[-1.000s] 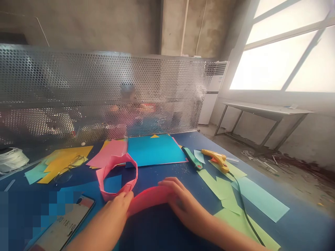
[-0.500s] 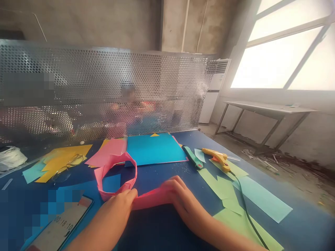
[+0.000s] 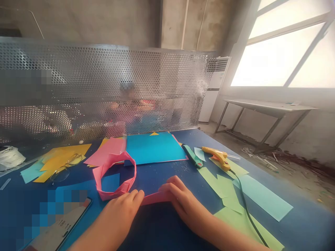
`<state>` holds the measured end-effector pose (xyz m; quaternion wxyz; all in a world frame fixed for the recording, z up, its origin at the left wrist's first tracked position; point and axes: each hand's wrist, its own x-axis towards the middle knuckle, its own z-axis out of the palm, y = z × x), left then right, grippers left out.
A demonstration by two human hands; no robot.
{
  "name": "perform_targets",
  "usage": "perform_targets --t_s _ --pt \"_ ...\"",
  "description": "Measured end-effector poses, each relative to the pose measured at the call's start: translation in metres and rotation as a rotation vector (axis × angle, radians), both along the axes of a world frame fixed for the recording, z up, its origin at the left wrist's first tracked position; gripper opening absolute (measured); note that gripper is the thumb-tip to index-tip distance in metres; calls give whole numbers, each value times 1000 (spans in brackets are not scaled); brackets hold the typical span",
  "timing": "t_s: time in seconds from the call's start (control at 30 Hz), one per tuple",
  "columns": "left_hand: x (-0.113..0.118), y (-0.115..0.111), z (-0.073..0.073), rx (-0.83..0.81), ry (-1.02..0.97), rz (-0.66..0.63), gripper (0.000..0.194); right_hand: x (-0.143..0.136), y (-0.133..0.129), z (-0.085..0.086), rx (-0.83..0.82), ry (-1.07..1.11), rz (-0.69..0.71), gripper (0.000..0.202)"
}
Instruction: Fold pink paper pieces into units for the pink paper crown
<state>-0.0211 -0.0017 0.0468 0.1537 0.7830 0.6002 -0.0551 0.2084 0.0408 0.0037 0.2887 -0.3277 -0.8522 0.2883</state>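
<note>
A pink folded paper strip [image 3: 155,198] stretches between my two hands, low over the table. My left hand [image 3: 128,205] is closed on its left end, fingers wrapped over the paper. At the other end my right hand [image 3: 179,195] grips the strip with bent fingers; its fingertips are partly hidden behind the hand. Just beyond my left hand stands a pink paper ring [image 3: 98,179] with folded, angular edges, very near the knuckles. Behind the ring lie pink paper sheets [image 3: 108,152] and a stack topped by a blue sheet [image 3: 155,148].
At right are a green utility knife [image 3: 192,156], a yellow glue gun [image 3: 218,156] with a trailing cord, and green paper pieces [image 3: 216,183]. At left lie glasses [image 3: 65,167], yellow paper [image 3: 65,153] and a phone [image 3: 68,223]. A perforated metal screen [image 3: 167,87] borders the table's back.
My hands have drawn slightly closer together, the left moving right. The pink strip between them now looks narrower and more tilted toward edge-on. The pink ring stays in place.
</note>
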Motion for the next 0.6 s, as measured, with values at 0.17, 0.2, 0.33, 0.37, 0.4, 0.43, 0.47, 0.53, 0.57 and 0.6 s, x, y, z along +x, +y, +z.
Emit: perform_targets --t_s 0.17,0.2,0.33,0.37,0.4,0.43,0.47,0.53,0.57,0.6 --pt "-5 2 -8 -10 -108 77 39 0 2 -2 -9 0 -3 28" --pt "-6 2 -7 -8 -145 111 33 0 2 -2 -10 2 -9 27" --pt "-7 2 0 -24 -414 250 23 0 2 -3 -16 29 -70 25" --pt "-8 1 1 -55 -500 277 25 0 2 -2 -20 41 -93 24" --pt "-8 1 1 -95 -588 297 29 1 2 -2 -24 55 -115 23" --pt "-8 0 1 -145 -670 315 35 1 2 -1 -29 67 -127 22" --pt "-8 -1 -1 -201 -745 335 45 1 2 0 -34 78 -132 21" --pt "-5 -2 -7 -309 -854 384 67 1 1 1 -47 89 -110 19" --pt "-3 -2 -11 -359 -878 412 76 1 0 2 -55 90 -91 19" --pt "0 -2 -15 -403 -884 435 81 1 -1 3 -63 90 -72 19"
